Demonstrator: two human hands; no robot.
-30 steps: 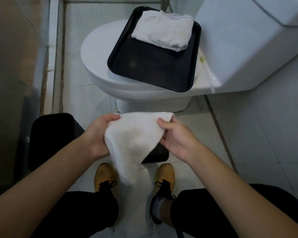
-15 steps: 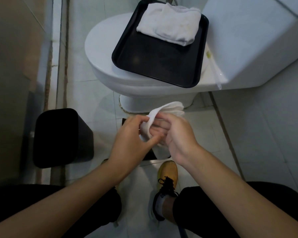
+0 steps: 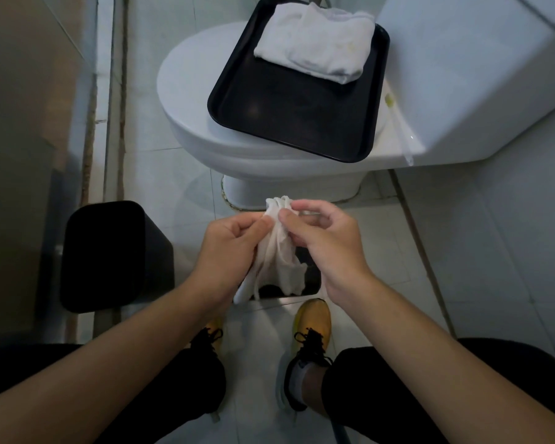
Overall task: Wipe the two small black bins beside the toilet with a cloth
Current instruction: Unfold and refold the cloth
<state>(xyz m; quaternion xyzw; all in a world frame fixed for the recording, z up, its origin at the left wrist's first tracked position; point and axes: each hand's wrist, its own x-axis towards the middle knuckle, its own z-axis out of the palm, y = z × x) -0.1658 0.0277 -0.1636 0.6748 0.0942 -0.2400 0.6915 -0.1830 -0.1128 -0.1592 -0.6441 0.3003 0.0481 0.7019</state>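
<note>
Your left hand (image 3: 228,248) and right hand (image 3: 324,241) both pinch the bunched white cloth (image 3: 277,254), each grip closed on its gathered top while the rest hangs between your wrists. One black bin (image 3: 109,254) stands on the floor to your left, near the toilet (image 3: 205,133). The second bin (image 3: 311,277) sits right under the cloth, mostly hidden. A black tray (image 3: 289,123) with a folded towel (image 3: 314,43) rests on the toilet lid

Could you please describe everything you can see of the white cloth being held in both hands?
The white cloth looks thin and soft, bunched into hanging folds. The left hand and right hand both pinch its gathered top, so it dangles in the air above the floor, in front of a partly hidden black bin.
</note>
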